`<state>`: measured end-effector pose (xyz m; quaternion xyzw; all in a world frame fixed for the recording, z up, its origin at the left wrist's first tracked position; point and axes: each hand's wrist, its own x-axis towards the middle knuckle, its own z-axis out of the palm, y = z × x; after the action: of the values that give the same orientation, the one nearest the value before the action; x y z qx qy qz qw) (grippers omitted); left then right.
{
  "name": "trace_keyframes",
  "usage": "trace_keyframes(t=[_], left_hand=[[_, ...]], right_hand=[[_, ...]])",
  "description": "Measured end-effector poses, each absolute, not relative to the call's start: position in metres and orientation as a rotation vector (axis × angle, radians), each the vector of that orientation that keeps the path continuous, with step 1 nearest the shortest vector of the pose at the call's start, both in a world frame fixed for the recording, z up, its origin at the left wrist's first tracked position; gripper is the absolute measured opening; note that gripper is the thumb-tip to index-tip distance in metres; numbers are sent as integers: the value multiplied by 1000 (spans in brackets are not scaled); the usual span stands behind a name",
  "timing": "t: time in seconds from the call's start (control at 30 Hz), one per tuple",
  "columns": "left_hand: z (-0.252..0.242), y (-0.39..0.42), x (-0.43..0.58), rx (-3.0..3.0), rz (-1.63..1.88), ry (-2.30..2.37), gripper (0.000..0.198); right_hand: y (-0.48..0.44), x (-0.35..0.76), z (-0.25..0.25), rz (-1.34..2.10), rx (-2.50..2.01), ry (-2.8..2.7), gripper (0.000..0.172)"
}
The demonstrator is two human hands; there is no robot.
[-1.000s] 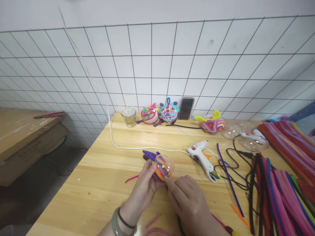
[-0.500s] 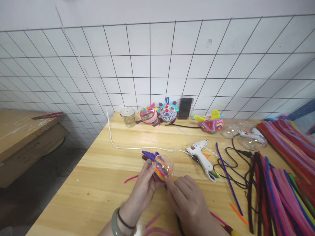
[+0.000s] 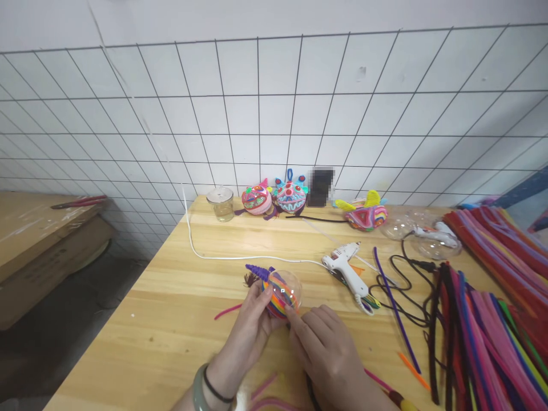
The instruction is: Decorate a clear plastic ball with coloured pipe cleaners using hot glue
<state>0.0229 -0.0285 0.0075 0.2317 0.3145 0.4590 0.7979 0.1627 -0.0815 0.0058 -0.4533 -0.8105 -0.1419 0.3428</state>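
Midway across a wooden craft table (image 3: 171, 319), a clear ball wound with striped pipe cleaners (image 3: 281, 294) sits just above the tabletop between two bare hands. The round, smooth shell could roll or slip out if the grip loosens, and a hard press might shift the coloured bands or bend the purple horn (image 3: 257, 271) on its far left side. The left hand (image 3: 248, 337) comes in from the left, fingers closed around the ball's near side. The right hand (image 3: 327, 348) lies palm down beside it, fingers bent, index tip touching the ball's lower right. Whether it pinches anything cannot be told. A white glue gun (image 3: 349, 268) lies near, to the right.
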Motion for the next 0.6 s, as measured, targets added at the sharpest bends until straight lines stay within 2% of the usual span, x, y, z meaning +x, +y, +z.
trace_keyframes(t=[0.37,0.6], left_hand=[[5,-29,22,572,945,700,42],[4,-28,22,577,943,712,38]], right_hand=[[-81,165,5,-379,-1176,-2118,24],[-81,164,5,-355,-1173,-2115,21]])
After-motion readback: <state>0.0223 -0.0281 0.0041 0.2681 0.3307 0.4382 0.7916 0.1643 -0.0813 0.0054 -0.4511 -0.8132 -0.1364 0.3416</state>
